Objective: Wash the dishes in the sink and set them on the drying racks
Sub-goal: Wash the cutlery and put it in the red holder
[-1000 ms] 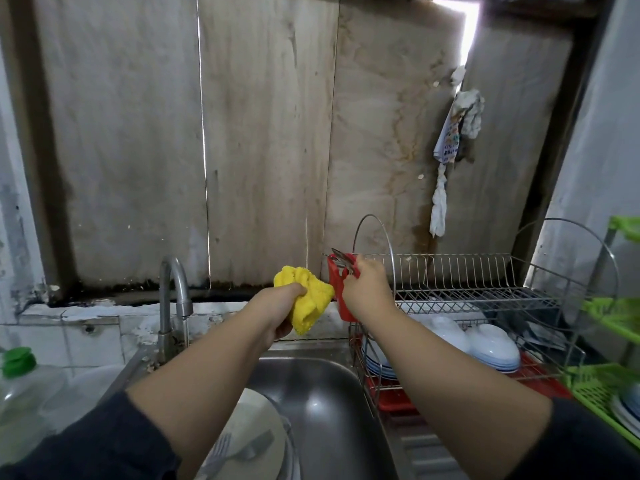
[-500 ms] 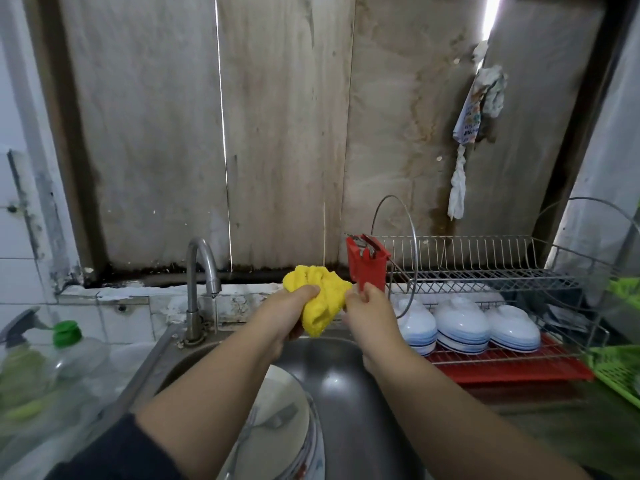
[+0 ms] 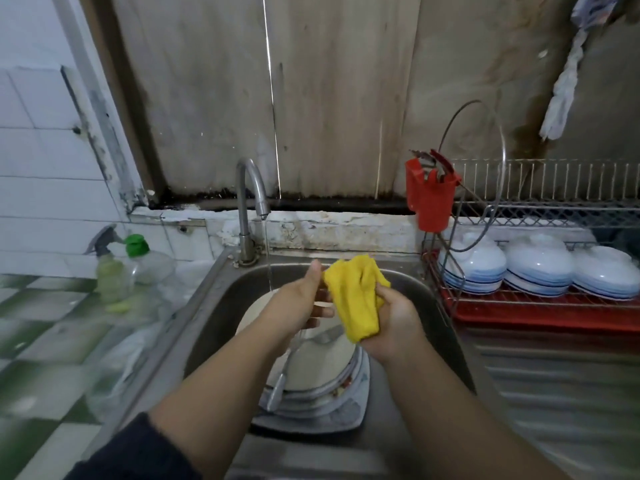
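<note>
While right fingers (image 3: 382, 292) grip the yellow cloth (image 3: 353, 299), left hand (image 3: 301, 299) open over steel sink (image 3: 415, 289).

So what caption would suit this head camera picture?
Right hand grips a yellow cloth over stacked plates in the sink, tap running.

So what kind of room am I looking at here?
Most likely a home kitchen's washing-up corner: a steel sink with dirty plates under a running tap, and a wire rack of bowls beside it.
</note>
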Motion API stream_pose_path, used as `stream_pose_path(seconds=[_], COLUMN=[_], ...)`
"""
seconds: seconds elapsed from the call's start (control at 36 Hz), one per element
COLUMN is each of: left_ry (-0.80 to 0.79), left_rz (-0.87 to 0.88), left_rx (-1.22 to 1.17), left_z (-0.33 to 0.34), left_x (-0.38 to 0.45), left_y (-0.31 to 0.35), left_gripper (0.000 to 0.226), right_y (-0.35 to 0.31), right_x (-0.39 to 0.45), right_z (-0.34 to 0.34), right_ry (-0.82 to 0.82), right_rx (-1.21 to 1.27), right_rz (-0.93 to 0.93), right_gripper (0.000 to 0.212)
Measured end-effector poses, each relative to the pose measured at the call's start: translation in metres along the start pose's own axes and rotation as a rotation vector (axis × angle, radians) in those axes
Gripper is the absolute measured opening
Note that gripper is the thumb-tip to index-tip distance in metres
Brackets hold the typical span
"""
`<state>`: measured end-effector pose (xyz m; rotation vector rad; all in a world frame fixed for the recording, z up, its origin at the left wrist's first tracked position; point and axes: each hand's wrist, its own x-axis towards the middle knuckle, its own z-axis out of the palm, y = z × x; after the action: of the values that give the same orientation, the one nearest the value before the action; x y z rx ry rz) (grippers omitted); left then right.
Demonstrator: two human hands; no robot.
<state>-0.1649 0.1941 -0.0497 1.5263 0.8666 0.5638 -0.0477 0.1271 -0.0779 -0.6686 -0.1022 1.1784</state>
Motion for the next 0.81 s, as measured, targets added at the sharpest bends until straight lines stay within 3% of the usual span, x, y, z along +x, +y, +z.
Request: stream_pose_path(seconds=[0.06, 0.17, 0.33, 0.47, 0.64, 0.72, 0.81], left_ry=[0.106, 0.296, 0.21, 0.126, 0.13, 0.124, 0.105], left_rz=[-0.039, -0.083, -0.183, -0.22, -0.246, -0.255, -0.275], left_rx=[0.036, 0.366, 0.955, 1.252, 1.367, 1.409, 1.399], left_z=[-0.007, -0.022, -0.028, -0.028, -0.026, -0.025, -0.023], left_x=[0.0, 0.001, 0.011, 0.019, 0.027, 0.029, 0.029], left_y=[-0.015, -0.058, -0.101, -0.105, -0.112, -0.113, -0.114], left_gripper=[0.044, 0.031, 0.038, 0.039, 0.041, 0.041, 0.041], right_y=[0.007, 0.023, 0.039, 0.045, 0.049, 0.048, 0.048], right_x=[0.001, 0.005, 0.01, 0.018, 0.023, 0.023, 0.023], right_z=[-0.01, -0.034, -0.049, -0.059, -0.065, -0.063, -0.064], right_ry=[-0.019, 0.095, 0.113, 0.132, 0.09, 0.049, -0.034], right_rx=[0.058, 0.121, 0.224, 0.245, 0.234, 0.24, 0.298], right_rz=[0.02, 0.044, 0.071, 0.089, 0.101, 0.099, 0.067], right_gripper=[0.039, 0.028, 0.014, 0.021, 0.033, 0.026, 0.037])
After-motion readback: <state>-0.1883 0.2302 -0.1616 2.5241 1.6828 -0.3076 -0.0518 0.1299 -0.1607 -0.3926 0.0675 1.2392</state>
